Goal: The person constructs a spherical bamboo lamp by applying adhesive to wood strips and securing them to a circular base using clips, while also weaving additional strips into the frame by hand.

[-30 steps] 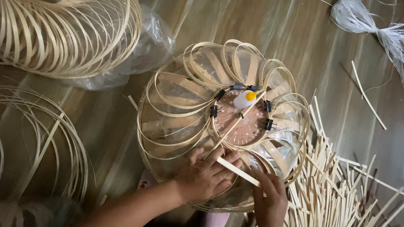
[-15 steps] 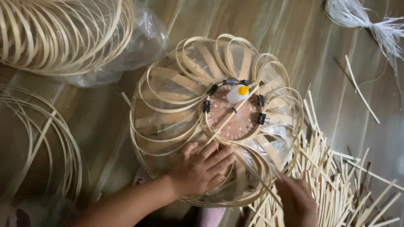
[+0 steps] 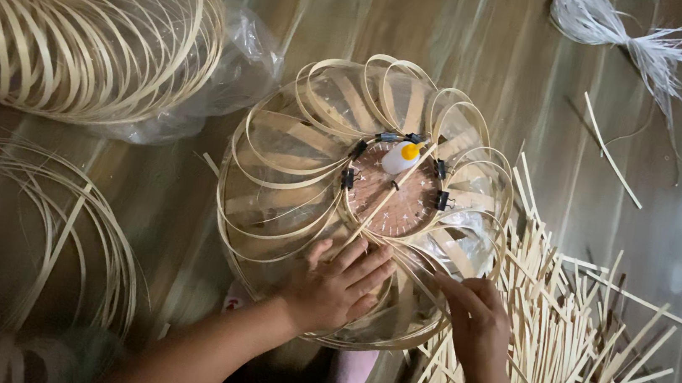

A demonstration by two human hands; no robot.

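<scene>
Wooden floor (image 3: 493,30); left hand (image 3: 337,288) lay flat, released, on bamboo lampshade frame (image 3: 358,193); right hand (image 3: 476,315) pinched bamboo strip (image 3: 426,268), near strip pile (image 3: 587,344).

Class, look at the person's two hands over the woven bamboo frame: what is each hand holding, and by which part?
The left hand lies flat on the bamboo frame near its lower edge, gripping nothing. The right hand pinches a thin bamboo strip at the frame's lower right rim.

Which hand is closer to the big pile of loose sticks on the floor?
The right hand. It sits at the edge of the pile of loose bamboo strips, touching or nearly so. The left hand rests flat on the bamboo frame, farther from the pile.
</scene>
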